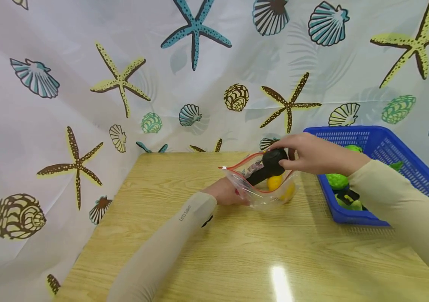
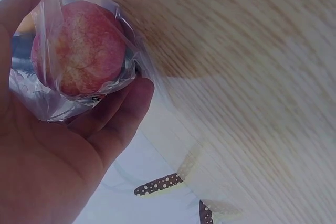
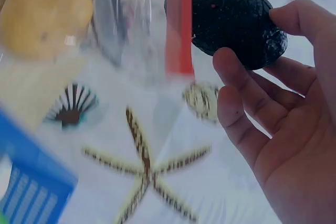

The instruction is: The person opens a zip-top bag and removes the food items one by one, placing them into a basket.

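in the head view, the right hand holds a black, avocado-like fruit at the mouth of a clear bag edged with a red strip; how far in the fruit sits, i cannot tell. the left hand holds the bag from the other side, above the table. a yellow-orange fruit shows through the opening, and a blue basket with green items stands to the right.

in the left wrist view, the thumb and fingers are curled round the bag, with a reddish fruit inside it, between them. the film looks thin, limp and slick, likely to fold or slip, so a hold near the strip should best keep the mouth apart.

in the right wrist view, the thumb and fingers are clamped on one end of the black fruit, while the strip hides part of its other end. its skin looks pebbled and glossy: probably light and firm, perhaps a little slippery, and best taken round its broad middle.
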The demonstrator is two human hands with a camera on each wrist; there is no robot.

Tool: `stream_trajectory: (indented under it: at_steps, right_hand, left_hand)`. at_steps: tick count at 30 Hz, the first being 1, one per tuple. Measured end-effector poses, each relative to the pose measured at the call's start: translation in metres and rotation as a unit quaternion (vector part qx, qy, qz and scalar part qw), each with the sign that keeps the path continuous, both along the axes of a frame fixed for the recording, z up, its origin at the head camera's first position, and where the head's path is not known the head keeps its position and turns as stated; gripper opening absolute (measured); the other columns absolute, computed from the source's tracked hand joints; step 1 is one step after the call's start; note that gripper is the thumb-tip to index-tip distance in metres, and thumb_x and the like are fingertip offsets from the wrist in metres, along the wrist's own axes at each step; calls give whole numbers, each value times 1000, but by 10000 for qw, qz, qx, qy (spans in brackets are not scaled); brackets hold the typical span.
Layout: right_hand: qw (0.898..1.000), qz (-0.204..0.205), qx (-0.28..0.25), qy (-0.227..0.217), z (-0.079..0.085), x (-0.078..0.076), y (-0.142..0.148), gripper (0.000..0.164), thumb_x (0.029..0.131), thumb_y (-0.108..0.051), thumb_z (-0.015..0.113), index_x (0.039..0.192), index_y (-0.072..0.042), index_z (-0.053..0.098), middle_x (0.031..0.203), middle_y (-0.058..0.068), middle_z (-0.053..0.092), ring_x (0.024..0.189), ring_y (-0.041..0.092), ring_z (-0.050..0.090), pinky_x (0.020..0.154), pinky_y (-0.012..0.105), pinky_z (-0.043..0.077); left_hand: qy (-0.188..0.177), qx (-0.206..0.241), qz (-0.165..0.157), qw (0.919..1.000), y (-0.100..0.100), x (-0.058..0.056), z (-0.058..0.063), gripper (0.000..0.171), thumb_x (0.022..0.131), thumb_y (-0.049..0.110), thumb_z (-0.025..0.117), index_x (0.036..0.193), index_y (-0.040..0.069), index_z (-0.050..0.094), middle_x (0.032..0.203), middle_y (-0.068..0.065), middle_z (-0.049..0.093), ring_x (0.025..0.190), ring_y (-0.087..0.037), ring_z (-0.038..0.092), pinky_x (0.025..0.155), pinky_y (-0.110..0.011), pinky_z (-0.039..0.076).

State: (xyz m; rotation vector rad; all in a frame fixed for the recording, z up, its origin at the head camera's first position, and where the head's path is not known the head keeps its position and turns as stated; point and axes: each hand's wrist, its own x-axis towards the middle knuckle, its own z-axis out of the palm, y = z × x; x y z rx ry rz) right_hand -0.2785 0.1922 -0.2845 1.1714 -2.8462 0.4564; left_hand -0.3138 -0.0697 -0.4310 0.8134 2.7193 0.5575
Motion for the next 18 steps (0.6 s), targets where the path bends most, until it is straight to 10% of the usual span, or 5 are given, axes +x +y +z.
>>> stream_trajectory:
  at_steps: [10, 18]
  right_hand:
    - [9929, -1068, -216, 478, 15, 22, 90, 39, 87, -19, 68, 125, -15, 60, 80, 1, 62, 61, 14, 51, 51, 35, 45]
    - [9885, -1359, 612, -255, -19, 23, 130, 39, 87, -19, 69, 123, -7, 61, 85, 1, 65, 65, 12, 51, 53, 33, 44]
  left_hand:
    - [-147, -265, 182, 9994, 3, -1, 0, 35, 72, 59, 73, 78, 25, 64, 79, 10, 63, 74, -11, 54, 76, -29, 48]
    - [-139, -268, 279, 9992, 4, -2, -2, 39, 69, 62, 73, 82, 26, 64, 82, 11, 63, 78, -10, 54, 82, -31, 49]
